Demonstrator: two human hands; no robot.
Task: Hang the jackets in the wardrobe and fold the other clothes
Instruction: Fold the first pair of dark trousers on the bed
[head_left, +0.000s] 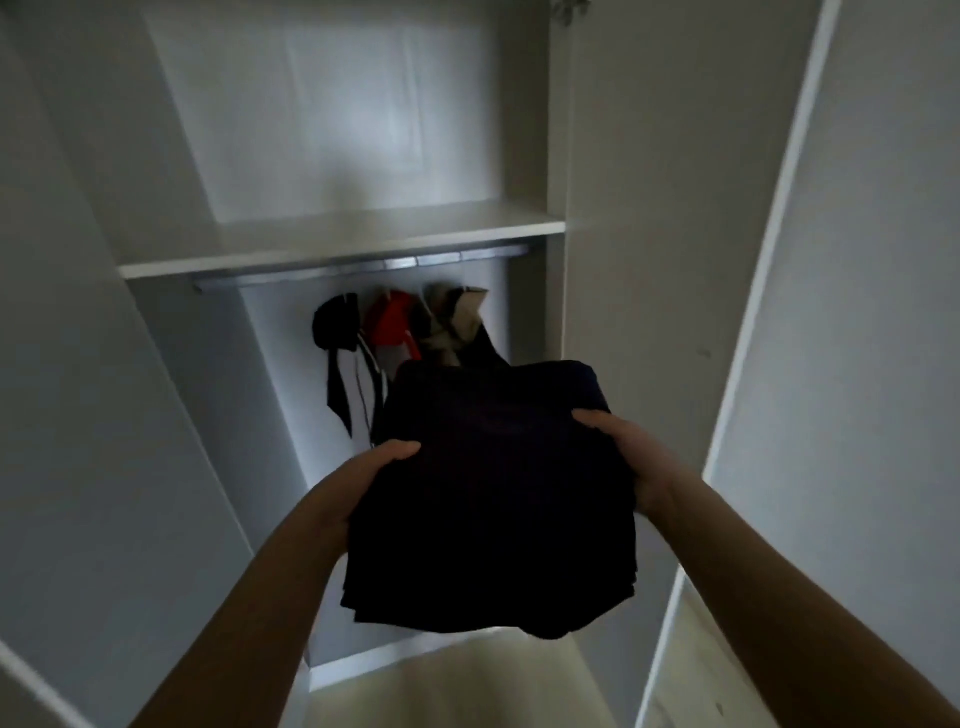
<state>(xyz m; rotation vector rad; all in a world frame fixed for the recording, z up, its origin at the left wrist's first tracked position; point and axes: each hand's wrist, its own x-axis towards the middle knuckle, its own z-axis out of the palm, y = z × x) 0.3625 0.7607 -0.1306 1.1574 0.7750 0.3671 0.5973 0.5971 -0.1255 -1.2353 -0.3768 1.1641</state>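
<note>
A stack of folded dark clothes (493, 499) is held up in front of the open white wardrobe. My left hand (371, 475) grips its left edge, thumb on top. My right hand (631, 457) grips its right edge the same way. Behind the stack, jackets hang from the metal rail (363, 267): a black one (337, 332), a red one (392, 325) and a beige one (457, 317). Their lower parts are hidden by the stack.
A white shelf (343, 244) runs across the wardrobe above the rail. The open wardrobe door (857, 260) stands at the right, a side panel (78, 364) at the left. The wardrobe floor edge (363, 662) shows below the stack.
</note>
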